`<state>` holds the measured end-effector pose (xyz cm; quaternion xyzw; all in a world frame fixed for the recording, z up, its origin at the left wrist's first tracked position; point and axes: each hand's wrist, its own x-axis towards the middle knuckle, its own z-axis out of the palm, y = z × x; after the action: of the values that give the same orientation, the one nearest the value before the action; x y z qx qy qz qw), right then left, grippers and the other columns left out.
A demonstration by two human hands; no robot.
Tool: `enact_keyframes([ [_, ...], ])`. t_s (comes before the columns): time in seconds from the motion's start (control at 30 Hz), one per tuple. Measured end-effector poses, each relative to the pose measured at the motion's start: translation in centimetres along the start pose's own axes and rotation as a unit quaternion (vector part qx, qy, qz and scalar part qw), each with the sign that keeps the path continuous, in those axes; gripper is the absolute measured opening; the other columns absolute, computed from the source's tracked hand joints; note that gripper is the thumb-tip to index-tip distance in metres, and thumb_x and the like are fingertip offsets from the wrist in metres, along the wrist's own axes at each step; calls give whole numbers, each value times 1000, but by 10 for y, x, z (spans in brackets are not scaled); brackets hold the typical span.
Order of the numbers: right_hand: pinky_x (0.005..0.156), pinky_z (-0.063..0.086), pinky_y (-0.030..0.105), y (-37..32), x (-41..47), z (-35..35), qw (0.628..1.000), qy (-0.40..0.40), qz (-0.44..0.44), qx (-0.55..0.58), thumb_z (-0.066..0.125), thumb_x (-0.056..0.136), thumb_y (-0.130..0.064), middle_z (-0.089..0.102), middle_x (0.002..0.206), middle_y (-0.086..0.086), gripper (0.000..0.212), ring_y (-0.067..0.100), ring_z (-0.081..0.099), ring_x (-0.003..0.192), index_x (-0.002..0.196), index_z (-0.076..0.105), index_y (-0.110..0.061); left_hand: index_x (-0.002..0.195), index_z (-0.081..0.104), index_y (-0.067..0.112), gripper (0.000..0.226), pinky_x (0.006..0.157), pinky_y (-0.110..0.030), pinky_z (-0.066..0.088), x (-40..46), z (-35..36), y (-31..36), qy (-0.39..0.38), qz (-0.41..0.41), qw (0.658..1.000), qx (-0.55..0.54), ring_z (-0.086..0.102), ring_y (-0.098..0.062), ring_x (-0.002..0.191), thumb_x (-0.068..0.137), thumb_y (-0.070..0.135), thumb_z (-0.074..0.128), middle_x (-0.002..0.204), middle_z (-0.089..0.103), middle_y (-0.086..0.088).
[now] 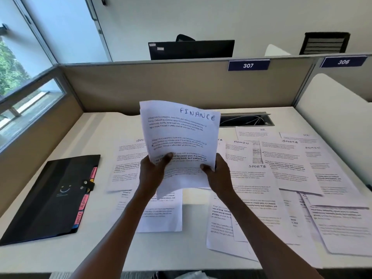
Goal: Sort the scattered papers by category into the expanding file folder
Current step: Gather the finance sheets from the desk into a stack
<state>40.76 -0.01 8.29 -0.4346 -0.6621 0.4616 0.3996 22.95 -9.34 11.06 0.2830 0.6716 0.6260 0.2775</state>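
I hold a thin stack of white sheets headed FINANCE (181, 133) upright above the middle of the desk. My left hand (154, 170) grips its lower left edge, thumb on the front. My right hand (216, 173) grips the lower right edge the same way. A black expanding file folder (50, 198) lies closed at the left, with pink and yellow tabs along its right side. Several printed papers lie scattered over the white desk (40, 258), among them a sheet headed SPORTS (255, 184), one headed ADMIN (240, 152) and one headed HR (259, 132).
Beige partition walls (181, 85) close the desk at the back and left, with a white divider at the right. A cable slot (245, 119) opens at the back of the desk. A black monitor stands beyond the partition.
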Motion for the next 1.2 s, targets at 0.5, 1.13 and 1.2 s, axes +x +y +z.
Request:
enact_keyframes([
  [0.5,82,55,26,30,-17,28,995,-42,39,81,73,81,-5,69,110,2,41,14,64,99,119,59,-11,91,71,17,27,59,-14,54,-24,-18,-26,49,0,998,27,69,-4,79,70,16,89,88,73,9],
  [1.13,106,28,35,88,-23,-74,930,-146,57,-332,87,64,-33,43,137,15,83,31,39,130,134,48,-13,101,68,-1,28,68,-34,49,-9,-29,-35,60,37,981,183,65,-28,82,88,22,74,93,70,-13],
  [1.2,113,23,43,94,-32,-104,890,-217,88,-392,88,60,-40,20,155,15,101,34,19,143,144,35,-19,102,68,-1,28,71,-38,54,-13,-28,-39,60,23,982,176,67,-31,84,88,23,74,96,72,-16],
])
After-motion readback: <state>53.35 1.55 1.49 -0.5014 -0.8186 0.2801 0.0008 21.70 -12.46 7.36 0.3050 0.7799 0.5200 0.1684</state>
